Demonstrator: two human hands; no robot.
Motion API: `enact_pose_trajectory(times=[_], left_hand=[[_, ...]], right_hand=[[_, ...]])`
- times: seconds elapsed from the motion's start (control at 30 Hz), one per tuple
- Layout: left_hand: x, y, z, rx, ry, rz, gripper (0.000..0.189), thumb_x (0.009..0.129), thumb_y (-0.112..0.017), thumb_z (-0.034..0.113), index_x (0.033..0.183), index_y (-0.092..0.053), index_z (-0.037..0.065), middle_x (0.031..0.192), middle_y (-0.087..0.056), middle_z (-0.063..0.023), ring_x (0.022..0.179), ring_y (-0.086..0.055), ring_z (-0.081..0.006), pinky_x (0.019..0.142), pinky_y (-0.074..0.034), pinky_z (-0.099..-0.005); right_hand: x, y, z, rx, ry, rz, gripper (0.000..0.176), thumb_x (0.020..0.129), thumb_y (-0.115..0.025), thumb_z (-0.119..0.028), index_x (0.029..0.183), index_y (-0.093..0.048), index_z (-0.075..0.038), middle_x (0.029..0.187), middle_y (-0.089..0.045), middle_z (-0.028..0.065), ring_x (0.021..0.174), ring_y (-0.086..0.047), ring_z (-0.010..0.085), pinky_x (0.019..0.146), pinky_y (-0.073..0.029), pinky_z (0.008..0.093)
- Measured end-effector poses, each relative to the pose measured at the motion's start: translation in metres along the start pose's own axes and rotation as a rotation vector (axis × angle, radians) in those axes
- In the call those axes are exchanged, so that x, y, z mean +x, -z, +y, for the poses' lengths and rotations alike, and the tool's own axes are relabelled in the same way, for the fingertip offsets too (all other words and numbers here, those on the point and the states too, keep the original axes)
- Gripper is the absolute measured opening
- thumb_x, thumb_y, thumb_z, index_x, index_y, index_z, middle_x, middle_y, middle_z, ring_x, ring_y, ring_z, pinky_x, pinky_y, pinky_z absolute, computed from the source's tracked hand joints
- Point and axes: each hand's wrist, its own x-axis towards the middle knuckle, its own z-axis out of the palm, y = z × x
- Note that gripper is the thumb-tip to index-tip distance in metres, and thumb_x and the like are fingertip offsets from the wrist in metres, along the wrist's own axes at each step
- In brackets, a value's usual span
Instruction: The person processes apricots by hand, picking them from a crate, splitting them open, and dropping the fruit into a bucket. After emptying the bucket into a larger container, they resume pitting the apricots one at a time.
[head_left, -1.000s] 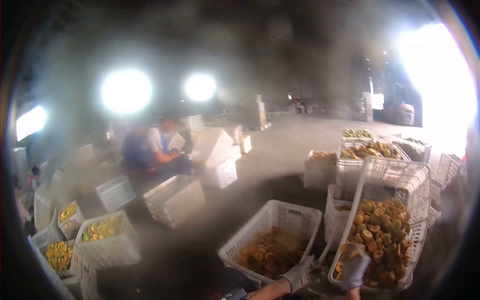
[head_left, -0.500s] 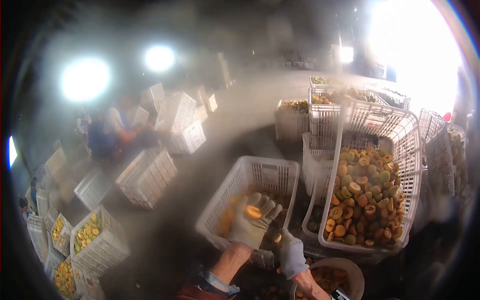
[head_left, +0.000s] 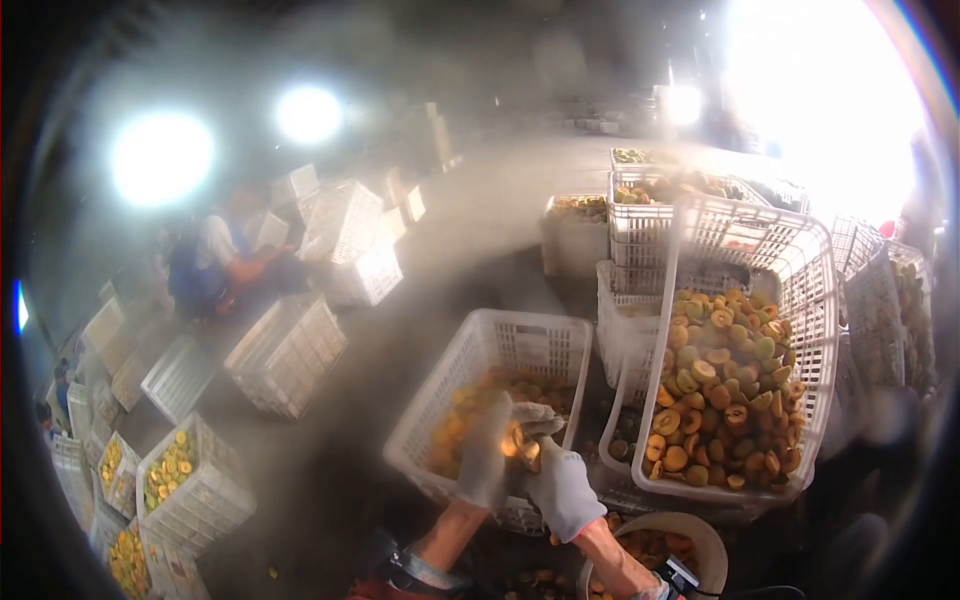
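In a white glove, my left hand is curled round fruit halves over the near edge of a white crate. My right hand, gloved too, meets it from the right, fingers bent against the same fruit. Cut fruit lies inside that crate. To the right, a tilted white crate holds a heap of halved fruit. Below my right hand stands a round tub with fruit pieces in it.
Stacked crates with fruit stand behind the tilted crate. An empty-looking crate is left of centre. More fruit crates stand at the lower left. A person in blue is among crates at the upper left. Haze blurs the view.
My two hands have come together; the right hand has risen and turned toward the left, which has tilted its palm inward round the fruit. The whole view has shifted slightly.
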Motion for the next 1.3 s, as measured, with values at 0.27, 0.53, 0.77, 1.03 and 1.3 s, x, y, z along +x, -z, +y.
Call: enact_pose_trajectory(times=[0.27, 0.53, 0.77, 1.03, 1.3], left_hand=[[0.004, 0.014, -0.018, 0.236, -0.053, 0.002, 0.037, 0.101, -0.037, 0.023, 0.113, -0.057, -0.005, 0.106, -0.065, -0.0147, 0.098, -0.063, -0.0219, 0.091, -0.047, -0.0335], [-0.006, 0.03, -0.027, 1.291, -0.497, -0.063, 0.031, 0.092, -0.046, 0.006, 0.121, -0.051, -0.003, 0.117, -0.059, -0.0166, 0.105, -0.06, -0.0269, 0.089, -0.049, -0.0331], [-0.007, 0.014, -0.027, 1.188, -0.359, -0.163, 0.028, 0.085, -0.053, 0.003, 0.112, -0.057, 0.002, 0.11, -0.063, -0.0129, 0.1, -0.063, -0.0257, 0.091, -0.049, -0.0343], [-0.001, 0.001, -0.044, 0.883, -0.053, -0.468, 0.034, 0.087, -0.05, 0.004, 0.121, -0.056, 0.003, 0.123, -0.058, -0.0122, 0.101, -0.058, -0.019, 0.089, -0.045, -0.027], [-0.009, -0.036, -0.064, 0.001, 0.224, 0.143, 0.038, 0.095, -0.054, 0.025, 0.128, -0.054, 0.004, 0.12, -0.059, -0.0041, 0.076, -0.059, -0.0104, 0.062, -0.046, -0.0196]], right_hand=[[-0.004, 0.013, -0.006, -0.087, 0.027, -0.09, 0.026, 0.072, -0.059, 0.0, 0.098, -0.055, 0.004, 0.086, -0.062, 0.0279, 0.091, -0.058, 0.0448, 0.07, -0.048, 0.045], [0.0, 0.046, -0.015, 0.381, -0.135, -0.508, 0.015, 0.079, -0.062, -0.008, 0.091, -0.061, 0.002, 0.064, -0.061, 0.0068, 0.048, -0.054, 0.0112, 0.043, -0.043, 0.029], [-0.013, 0.02, 0.042, -0.006, 0.437, -0.083, 0.014, 0.081, -0.059, -0.008, 0.092, -0.062, 0.001, 0.063, -0.059, 0.0045, 0.047, -0.054, 0.0106, 0.041, -0.042, 0.0268], [-0.035, 0.063, 0.018, 0.802, -0.313, -0.617, 0.008, 0.085, -0.064, -0.011, 0.089, -0.063, -0.005, 0.065, -0.059, 0.001, 0.047, -0.051, 0.0075, 0.04, -0.038, 0.0232], [-0.043, 0.015, 0.072, 0.532, -0.078, -0.113, 0.021, 0.084, -0.064, -0.006, 0.104, -0.061, -0.001, 0.088, -0.065, 0.0041, 0.078, -0.061, 0.0113, 0.069, -0.05, 0.0265]])
